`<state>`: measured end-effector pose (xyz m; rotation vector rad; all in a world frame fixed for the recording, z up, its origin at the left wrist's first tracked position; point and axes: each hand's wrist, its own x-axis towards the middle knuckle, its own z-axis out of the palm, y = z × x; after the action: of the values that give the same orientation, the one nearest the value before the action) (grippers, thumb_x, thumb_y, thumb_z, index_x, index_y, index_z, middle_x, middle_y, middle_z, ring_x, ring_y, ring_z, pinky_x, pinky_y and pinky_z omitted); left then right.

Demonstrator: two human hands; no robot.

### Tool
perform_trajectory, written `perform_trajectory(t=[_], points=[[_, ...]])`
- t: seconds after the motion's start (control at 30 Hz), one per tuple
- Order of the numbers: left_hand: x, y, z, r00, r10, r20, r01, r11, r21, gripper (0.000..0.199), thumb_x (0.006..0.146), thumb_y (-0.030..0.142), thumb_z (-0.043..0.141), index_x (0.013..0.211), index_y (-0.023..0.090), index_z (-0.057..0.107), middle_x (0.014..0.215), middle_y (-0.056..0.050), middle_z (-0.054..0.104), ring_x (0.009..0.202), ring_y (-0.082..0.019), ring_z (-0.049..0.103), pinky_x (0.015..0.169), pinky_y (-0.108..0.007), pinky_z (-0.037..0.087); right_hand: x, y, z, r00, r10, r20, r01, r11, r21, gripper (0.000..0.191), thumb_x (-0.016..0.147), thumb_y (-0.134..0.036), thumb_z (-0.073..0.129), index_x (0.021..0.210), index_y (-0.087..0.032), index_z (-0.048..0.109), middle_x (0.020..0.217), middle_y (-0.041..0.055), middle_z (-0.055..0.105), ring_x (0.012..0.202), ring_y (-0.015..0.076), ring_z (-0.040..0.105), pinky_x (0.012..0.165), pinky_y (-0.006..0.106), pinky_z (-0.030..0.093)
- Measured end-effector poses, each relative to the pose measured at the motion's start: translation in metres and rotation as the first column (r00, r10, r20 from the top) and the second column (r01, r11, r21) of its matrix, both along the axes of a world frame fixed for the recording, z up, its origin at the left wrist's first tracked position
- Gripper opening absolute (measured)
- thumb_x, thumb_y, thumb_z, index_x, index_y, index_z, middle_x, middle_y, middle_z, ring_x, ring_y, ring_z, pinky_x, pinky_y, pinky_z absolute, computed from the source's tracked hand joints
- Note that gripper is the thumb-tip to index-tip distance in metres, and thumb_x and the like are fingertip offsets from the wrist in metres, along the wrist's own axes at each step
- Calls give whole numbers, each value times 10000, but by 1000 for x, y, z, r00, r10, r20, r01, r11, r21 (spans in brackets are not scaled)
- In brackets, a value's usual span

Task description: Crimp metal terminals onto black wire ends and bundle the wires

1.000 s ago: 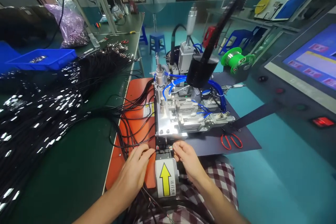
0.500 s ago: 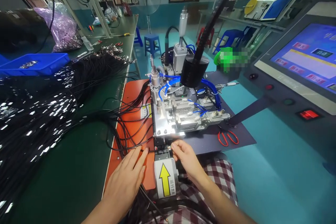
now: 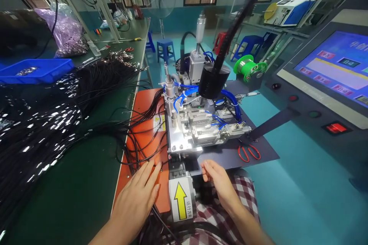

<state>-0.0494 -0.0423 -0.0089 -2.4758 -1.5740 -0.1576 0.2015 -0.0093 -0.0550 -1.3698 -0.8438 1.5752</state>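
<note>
My left hand lies with its fingers stretched out over the orange plate, close to black cables that run across it. My right hand hovers to the right of the feed track, thumb and fingers drawn together, with nothing visible in them. Between the hands is the black feed track, leading into the metal machine. A label with a yellow arrow marks the track's near end.
Bundled black cables with shiny ends cover the green bench, beside a blue tray. Red-handled scissors lie on the grey plate. A control screen stands right, a green spool behind. A black flexible duct hangs over the machine.
My right hand has moved right, away from the track and the cable end it was pinching. My left hand has stayed almost in place.
</note>
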Motion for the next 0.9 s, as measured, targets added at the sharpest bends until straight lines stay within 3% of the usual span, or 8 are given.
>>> perform_trajectory(t=[0.2, 0.33, 0.43, 0.57, 0.67, 0.77, 0.9], points=[[-4, 33, 18, 998, 20, 63, -11, 990, -143, 421, 926, 265, 344, 1308, 157, 486, 1323, -101, 535, 1161, -239, 527, 936, -389, 478, 3, -4, 8, 1000, 0, 13, 0, 1000, 4, 355, 751, -513, 621, 713, -164, 575, 603, -21, 478, 545, 117, 396, 553, 262, 292], [-17, 28, 32, 970, -161, 183, 198, 959, -203, 366, 937, 210, 341, 1258, 223, 514, 1322, -67, 523, 1149, -194, 519, 961, -343, 442, 11, -9, 15, 999, -6, 43, 7, 1000, -24, 333, 757, -493, 621, 690, -172, 558, 612, -16, 477, 558, 123, 396, 564, 265, 303], [-20, 25, 43, 945, -270, 183, 316, 897, -309, 316, 917, 114, 350, 1114, 227, 569, 1134, -48, 595, 1064, -189, 517, 982, -372, 389, 14, -11, 19, 998, 16, 57, -14, 1000, -26, 328, 771, -487, 605, 696, -173, 553, 626, -14, 478, 576, 125, 396, 587, 266, 313], [-16, 33, 60, 942, -298, 154, 336, 829, -446, 253, 889, 53, 335, 930, 188, 545, 925, -42, 550, 882, -185, 483, 868, -354, 404, 11, -11, 27, 997, 64, 46, -64, 998, -6, 323, 803, -479, 577, 699, -175, 539, 629, -24, 459, 573, 114, 390, 589, 260, 307], [-17, 39, 68, 928, -316, 198, 373, 804, -463, 248, 899, 70, 315, 834, 188, 524, 887, -44, 520, 808, -175, 461, 755, -308, 403, 10, -12, 32, 997, 70, 37, -70, 998, 4, 323, 802, -482, 578, 699, -179, 542, 629, -28, 461, 565, 110, 394, 579, 256, 308], [-20, 38, 68, 893, -279, 354, 417, 809, -414, 260, 926, 124, 288, 853, 195, 527, 879, -54, 527, 784, -168, 471, 680, -278, 392, 12, -14, 36, 998, 45, 37, -45, 999, -3, 318, 783, -484, 599, 696, -181, 556, 615, -30, 463, 549, 107, 392, 558, 252, 306], [-5, 30, 54, 807, -201, 556, 439, 834, -335, 211, 935, 154, 320, 989, 203, 518, 876, -50, 594, 801, -164, 514, 736, -289, 409, 12, -13, 42, 999, 24, 32, -25, 999, 20, 313, 778, -483, 604, 708, -180, 573, 605, -23, 471, 544, 112, 397, 551, 256, 315]])
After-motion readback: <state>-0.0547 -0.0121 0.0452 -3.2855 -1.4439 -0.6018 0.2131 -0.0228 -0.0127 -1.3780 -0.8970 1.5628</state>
